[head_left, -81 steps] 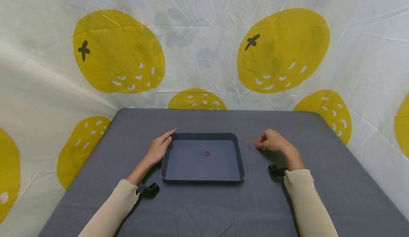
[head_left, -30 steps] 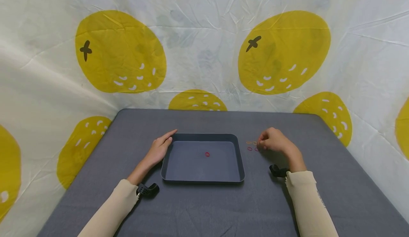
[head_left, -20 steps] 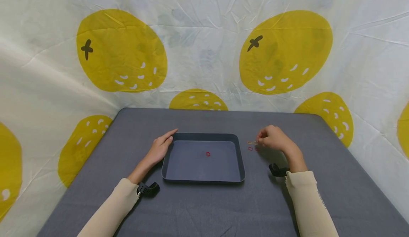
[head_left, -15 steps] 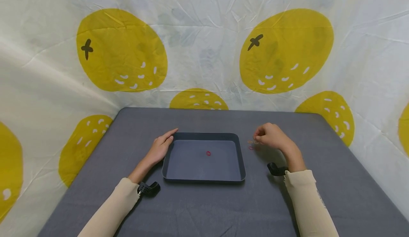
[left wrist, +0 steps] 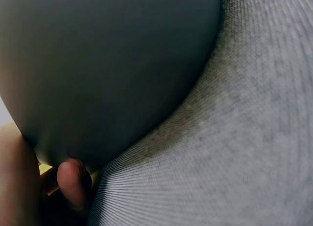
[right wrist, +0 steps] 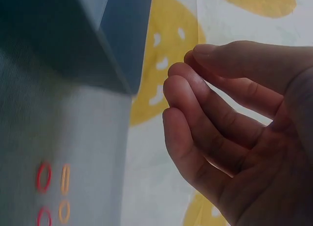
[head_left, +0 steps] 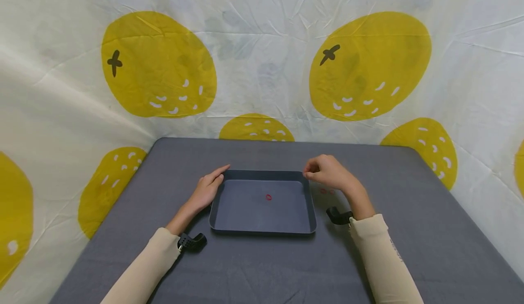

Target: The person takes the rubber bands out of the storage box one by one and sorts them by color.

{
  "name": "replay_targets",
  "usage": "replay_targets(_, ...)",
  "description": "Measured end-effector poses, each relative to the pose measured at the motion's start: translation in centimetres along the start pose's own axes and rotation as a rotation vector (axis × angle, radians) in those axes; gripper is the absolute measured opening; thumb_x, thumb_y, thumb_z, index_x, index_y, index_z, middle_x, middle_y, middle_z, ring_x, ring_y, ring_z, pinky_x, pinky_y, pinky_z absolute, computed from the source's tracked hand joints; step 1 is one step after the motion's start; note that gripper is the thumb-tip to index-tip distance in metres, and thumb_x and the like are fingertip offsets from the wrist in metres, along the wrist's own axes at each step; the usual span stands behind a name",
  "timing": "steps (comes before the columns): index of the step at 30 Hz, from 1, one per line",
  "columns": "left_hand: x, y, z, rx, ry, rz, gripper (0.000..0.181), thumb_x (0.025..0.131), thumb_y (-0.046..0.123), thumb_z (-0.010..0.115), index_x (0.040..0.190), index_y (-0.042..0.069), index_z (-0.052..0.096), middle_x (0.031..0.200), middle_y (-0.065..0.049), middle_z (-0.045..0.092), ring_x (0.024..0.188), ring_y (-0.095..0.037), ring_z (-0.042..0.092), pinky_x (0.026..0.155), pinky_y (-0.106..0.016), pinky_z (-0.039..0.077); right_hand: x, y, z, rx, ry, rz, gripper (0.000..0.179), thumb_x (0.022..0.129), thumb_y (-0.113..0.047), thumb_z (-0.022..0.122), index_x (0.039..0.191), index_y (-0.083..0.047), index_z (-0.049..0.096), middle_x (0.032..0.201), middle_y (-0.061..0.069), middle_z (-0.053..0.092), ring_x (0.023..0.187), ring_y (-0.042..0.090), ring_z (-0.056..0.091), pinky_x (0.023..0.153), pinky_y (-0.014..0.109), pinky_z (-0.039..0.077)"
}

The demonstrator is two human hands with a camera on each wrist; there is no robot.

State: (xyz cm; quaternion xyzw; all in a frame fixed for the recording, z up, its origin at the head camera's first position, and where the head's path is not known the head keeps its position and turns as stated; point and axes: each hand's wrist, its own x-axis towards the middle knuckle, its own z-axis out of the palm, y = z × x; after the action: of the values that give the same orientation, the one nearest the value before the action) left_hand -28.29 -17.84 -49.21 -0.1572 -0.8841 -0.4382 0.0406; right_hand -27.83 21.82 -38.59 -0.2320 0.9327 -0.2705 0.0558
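My left hand (head_left: pixel 205 189) rests along the left rim of a dark grey tray (head_left: pixel 262 232), its index finger straight past the far corner. In the left wrist view, a fingertip (left wrist: pixel 71 183) touches the tray's outer wall. A red rubber band (head_left: pixel 268 197) lies inside the tray. My right hand (head_left: pixel 329 173) is by the tray's far right corner, raised over the table. Its thumb and index fingertips meet in the right wrist view, the other fingers curved; anything between them is hidden. Two red rubber bands (right wrist: pixel 38 177) and two orange rubber bands (right wrist: pixel 62 179) lie right of the tray.
A grey cloth covers the table (head_left: pixel 254 267). Behind it hangs a white curtain (head_left: pixel 262 67) printed with yellow fruit. Each wrist wears a black camera, the left camera (head_left: pixel 193 242) near the tray's front left and the right camera (head_left: pixel 339 215) beside its right wall.
My right hand has lifted from the rubber bands and moved left to the tray's far right corner, thumb and index together. My left hand has kept its place on the tray.
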Motion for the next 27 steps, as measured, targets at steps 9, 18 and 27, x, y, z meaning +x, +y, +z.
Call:
replay_targets(9,0.0,0.1,0.1,-0.021,-0.004,-0.013,0.044,0.113,0.022,0.04,0.156,0.019,0.05,0.156,-0.014,0.052,0.137,-0.035,0.054,0.111,-0.057,0.041,2.0,-2.6,1.4,0.023,-0.016,-0.049,0.013,0.096,-0.013,0.071,0.098,-0.004,0.08,0.089,0.008,0.079,0.073,0.013,0.063,0.068,0.032,0.051)
replay_targets(18,-0.2,0.0,0.0,-0.018,-0.002,-0.01,0.044,0.113,0.022,0.04,0.155,0.019,0.05,0.136,-0.022,0.064,0.128,-0.033,0.058,0.104,-0.053,0.043,3.5,-4.0,3.0,0.072,-0.065,-0.077,0.011,0.097,-0.012,0.07,0.099,-0.006,0.079,0.093,0.012,0.079,0.078,0.022,0.072,0.067,0.031,0.052)
replay_targets(27,0.1,-0.1,0.0,-0.004,0.0,-0.011,0.044,0.113,0.023,0.041,0.156,0.018,0.05,0.112,-0.021,0.069,0.117,-0.035,0.062,0.102,-0.051,0.044,4.6,-4.5,4.7,0.091,-0.096,-0.127,0.011,0.094,-0.009,0.072,0.101,-0.003,0.078,0.093,0.003,0.078,0.08,0.011,0.068,0.071,0.03,0.054)
